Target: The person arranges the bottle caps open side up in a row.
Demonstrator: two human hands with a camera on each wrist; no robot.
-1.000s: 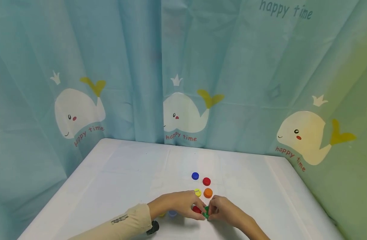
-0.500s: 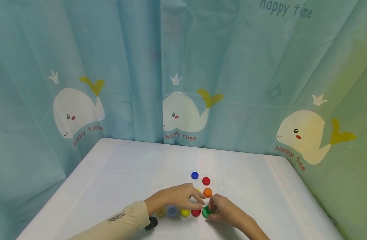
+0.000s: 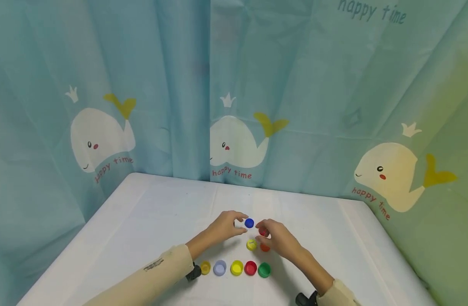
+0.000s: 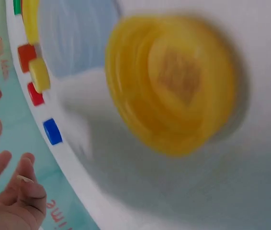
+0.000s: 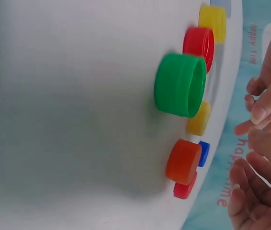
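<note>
The left hand (image 3: 225,224) hovers just left of a blue cap (image 3: 249,223), thumb and fingers apart around its left side with nothing between them. On the other side, the right hand (image 3: 281,239) is over a red cap (image 3: 262,231) and partly covers it and an orange cap (image 3: 265,247); whether it touches either is unclear. Its fingers are bent and spread, holding nothing visible. Between the hands lies a yellow cap (image 3: 251,245). In the right wrist view both hands stand apart from the orange cap (image 5: 183,162) and the blue cap (image 5: 203,154).
Nearer the person, a row of upturned caps holds an amber one (image 3: 205,267), a pale blue one (image 3: 220,268), a yellow one (image 3: 236,267), a red one (image 3: 250,268) and a green one (image 3: 263,270). A patterned curtain (image 3: 180,106) hangs behind the white table (image 3: 161,212).
Both hands have left the green cap in the near row and moved forward to the far caps. The green cap now lies fully uncovered at the row's right end.
</note>
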